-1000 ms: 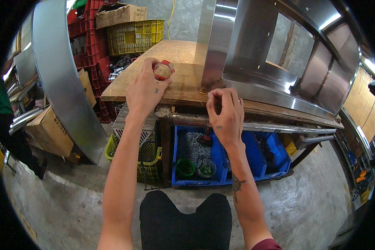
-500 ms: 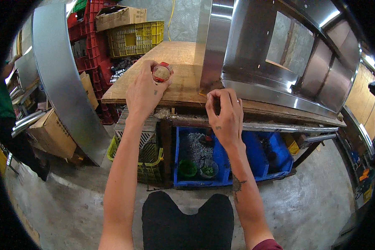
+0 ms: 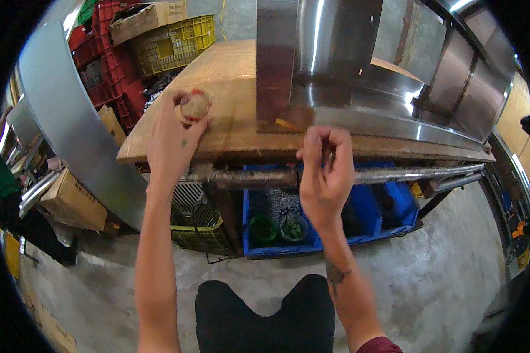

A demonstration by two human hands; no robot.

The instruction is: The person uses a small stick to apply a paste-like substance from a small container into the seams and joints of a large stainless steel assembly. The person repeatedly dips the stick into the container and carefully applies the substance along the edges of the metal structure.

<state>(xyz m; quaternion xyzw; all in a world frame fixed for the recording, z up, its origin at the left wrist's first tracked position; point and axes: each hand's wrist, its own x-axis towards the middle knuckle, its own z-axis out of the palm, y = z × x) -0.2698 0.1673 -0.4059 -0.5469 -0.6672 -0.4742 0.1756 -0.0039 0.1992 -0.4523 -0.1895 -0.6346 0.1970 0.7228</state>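
Note:
My left hand is closed around a small round thing with a red edge and a tan, see-through-looking face; I cannot make out its kind. It is held over the left part of the wooden bench top. My right hand is in front of the bench's near edge, fingers curled in and somewhat blurred. Whether anything small sits in those fingers is hidden. A thin orange-yellow stick lies beyond the right hand, by the base of a large shiny sheet-metal piece standing on the bench.
Below the bench are blue bins holding small parts and a yellow-green crate. Red crates, a yellow crate and a cardboard box are stacked at back left. A tall metal panel leans nearby; another person's leg shows far left.
The view has shifted a little. My left hand has moved left with the round thing. My right hand has drawn back from the orange-yellow stick, turning its curled fingers upward.

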